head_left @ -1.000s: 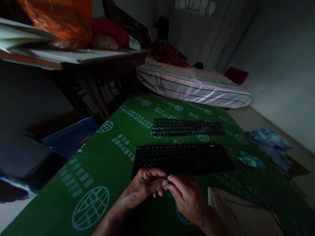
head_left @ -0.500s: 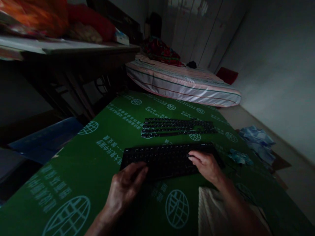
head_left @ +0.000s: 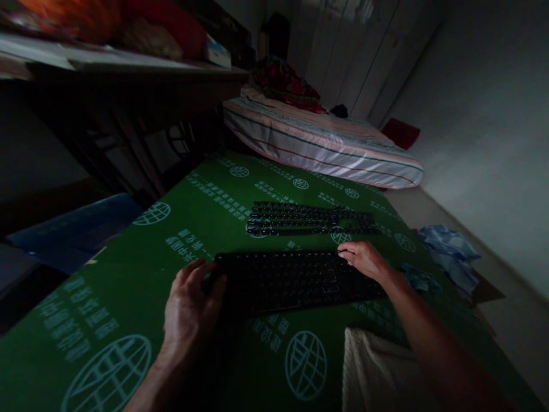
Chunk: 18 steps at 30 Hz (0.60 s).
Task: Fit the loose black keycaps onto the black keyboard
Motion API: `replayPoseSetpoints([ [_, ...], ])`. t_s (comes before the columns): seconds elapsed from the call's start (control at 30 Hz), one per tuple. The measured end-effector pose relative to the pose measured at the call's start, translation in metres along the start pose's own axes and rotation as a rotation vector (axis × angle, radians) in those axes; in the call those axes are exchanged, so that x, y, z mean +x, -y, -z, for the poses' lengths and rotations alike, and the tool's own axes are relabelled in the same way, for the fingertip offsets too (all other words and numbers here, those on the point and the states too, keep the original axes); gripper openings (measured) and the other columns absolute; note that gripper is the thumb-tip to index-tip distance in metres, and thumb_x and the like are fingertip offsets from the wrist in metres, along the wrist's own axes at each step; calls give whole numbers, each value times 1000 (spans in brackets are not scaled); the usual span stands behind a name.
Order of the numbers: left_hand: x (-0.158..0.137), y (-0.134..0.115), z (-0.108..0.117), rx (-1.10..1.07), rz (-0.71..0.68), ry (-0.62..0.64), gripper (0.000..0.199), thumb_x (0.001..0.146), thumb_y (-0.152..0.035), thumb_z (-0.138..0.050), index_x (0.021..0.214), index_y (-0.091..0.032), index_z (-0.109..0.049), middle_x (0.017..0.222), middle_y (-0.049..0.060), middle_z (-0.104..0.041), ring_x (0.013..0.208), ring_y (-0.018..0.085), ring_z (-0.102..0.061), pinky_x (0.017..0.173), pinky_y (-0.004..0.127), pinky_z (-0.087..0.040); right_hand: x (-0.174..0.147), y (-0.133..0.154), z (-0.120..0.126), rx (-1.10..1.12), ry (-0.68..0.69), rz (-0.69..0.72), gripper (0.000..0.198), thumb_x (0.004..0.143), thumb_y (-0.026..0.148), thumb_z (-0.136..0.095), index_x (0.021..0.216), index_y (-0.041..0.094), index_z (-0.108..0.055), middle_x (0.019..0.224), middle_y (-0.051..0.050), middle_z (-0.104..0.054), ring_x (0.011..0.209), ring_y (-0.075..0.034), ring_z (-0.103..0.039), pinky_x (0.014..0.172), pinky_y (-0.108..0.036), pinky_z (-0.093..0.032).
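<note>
A black keyboard (head_left: pixel 278 280) lies flat on the green tabletop (head_left: pixel 180 303) in front of me. My left hand (head_left: pixel 191 300) is at its left end, fingers and thumb closed about the corner. Over the far edge, right of the keyboard's middle, my right hand (head_left: pixel 361 257) has thumb and forefinger pinched together; whatever is between the tips is too small and dark to make out. Beyond the keyboard, loose black keycaps (head_left: pixel 291 214) lie in several rows, laid out like a keyboard.
A beige cloth (head_left: pixel 373 372) lies at the near right, below my right forearm. Crumpled blue-green paper or cloth (head_left: pixel 422 278) rests by the right edge. A striped bed (head_left: pixel 326 149) stands behind, a cluttered table (head_left: pixel 150 66) at left, a blue box (head_left: pixel 77 234) below it.
My left hand has moved left, off the keys to the keyboard's left end. My right hand has shifted away from me to the far edge, fingers still pinched.
</note>
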<state>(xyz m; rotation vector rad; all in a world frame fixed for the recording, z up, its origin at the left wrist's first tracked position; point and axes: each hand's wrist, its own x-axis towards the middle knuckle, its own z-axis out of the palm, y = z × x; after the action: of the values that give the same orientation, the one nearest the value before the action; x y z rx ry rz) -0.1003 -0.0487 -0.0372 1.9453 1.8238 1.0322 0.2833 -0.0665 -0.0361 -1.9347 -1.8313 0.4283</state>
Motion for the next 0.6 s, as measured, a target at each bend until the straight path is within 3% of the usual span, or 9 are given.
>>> replayPoseSetpoints([
  [0.2, -1, -2, -1, -21, -12, 36, 34, 78, -44, -50, 97, -19, -63, 116, 10, -57, 102, 28, -58, 87, 43, -50, 2, -3, 1, 4, 40, 0, 23, 77, 32, -54, 85, 21, -72, 59, 1, -67, 50, -13, -58, 51, -23, -44],
  [0.4, -2, -5, 1, -20, -17, 56, 33, 77, -45, -51, 97, -21, -64, 117, 9, -57, 100, 28, -58, 85, 43, -51, -1, -1, 2, -4, 33, -3, 23, 77, 33, -56, 87, 21, -73, 70, -2, -71, 51, -13, -59, 54, -24, -47],
  [0.6, -1, -9, 1, -6, 1, 81, 36, 78, -45, -48, 97, -18, -64, 117, 11, -57, 98, 28, -59, 83, 44, -51, -3, 5, 5, -22, 35, 3, 23, 76, 33, -55, 87, 22, -73, 66, -1, -70, 52, -15, -60, 54, -25, -47],
])
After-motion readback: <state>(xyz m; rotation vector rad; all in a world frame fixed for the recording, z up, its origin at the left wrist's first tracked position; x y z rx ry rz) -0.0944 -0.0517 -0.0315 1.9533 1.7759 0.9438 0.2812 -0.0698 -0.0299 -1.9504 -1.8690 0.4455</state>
